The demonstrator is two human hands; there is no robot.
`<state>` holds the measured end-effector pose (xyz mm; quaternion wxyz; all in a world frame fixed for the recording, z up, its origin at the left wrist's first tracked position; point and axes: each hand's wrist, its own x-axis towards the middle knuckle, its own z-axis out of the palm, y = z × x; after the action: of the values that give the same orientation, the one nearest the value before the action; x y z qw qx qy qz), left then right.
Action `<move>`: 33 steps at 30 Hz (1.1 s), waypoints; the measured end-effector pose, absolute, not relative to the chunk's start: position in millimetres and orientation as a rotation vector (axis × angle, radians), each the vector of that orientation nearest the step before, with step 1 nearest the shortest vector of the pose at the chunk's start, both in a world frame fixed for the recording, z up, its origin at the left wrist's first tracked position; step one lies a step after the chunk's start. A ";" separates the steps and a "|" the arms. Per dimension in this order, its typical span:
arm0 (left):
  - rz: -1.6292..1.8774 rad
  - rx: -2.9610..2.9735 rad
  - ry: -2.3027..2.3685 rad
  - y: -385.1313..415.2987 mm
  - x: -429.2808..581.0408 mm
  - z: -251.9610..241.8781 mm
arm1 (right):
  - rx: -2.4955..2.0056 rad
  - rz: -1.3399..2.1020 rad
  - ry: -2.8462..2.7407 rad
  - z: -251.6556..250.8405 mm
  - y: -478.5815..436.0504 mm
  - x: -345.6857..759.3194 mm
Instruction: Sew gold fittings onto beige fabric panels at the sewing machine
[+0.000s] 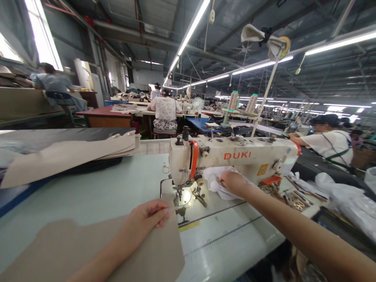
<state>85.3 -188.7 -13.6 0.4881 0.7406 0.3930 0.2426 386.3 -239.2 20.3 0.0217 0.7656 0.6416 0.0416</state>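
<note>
My left hand [146, 220] pinches the right edge of a flat beige fabric piece [82, 250] that lies on the pale table [96, 192] in front of me, just left of the needle. My right hand [234, 181] reaches under the arm of the cream DUKI sewing machine [235, 156], with its fingers closed on a crumpled white cloth [216, 181]. The lit needle plate [185, 197] lies between my two hands.
A stack of beige cut pieces [70, 154] rests on the table at the left. Scissors and small tools [296, 201] lie right of the machine, beside white fabric [346, 197]. Other workers sit at tables behind [165, 111] and to the right [330, 139].
</note>
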 end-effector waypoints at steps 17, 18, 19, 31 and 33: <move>0.583 1.802 0.986 -190.7 85.1 -10.9 | 2.163 0.160 2.194 13.6 -221.1 394.7; 0.587 1.796 0.975 -190.0 85.0 -12.3 | 2.163 0.164 2.190 14.3 -221.1 394.3; 0.591 1.792 0.967 -189.5 84.9 -13.6 | 2.164 0.169 2.187 14.8 -221.0 393.8; 0.603 1.800 0.947 -187.7 84.7 -16.8 | 2.271 0.163 2.119 13.1 -210.4 386.4; 0.612 1.817 0.942 -187.3 84.0 -17.8 | 2.324 0.110 2.122 13.7 -210.8 385.2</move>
<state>84.0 -187.3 -17.8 0.4819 0.7453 0.3865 0.2510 385.2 -210.8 13.7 -0.0037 0.7381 0.6738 0.0350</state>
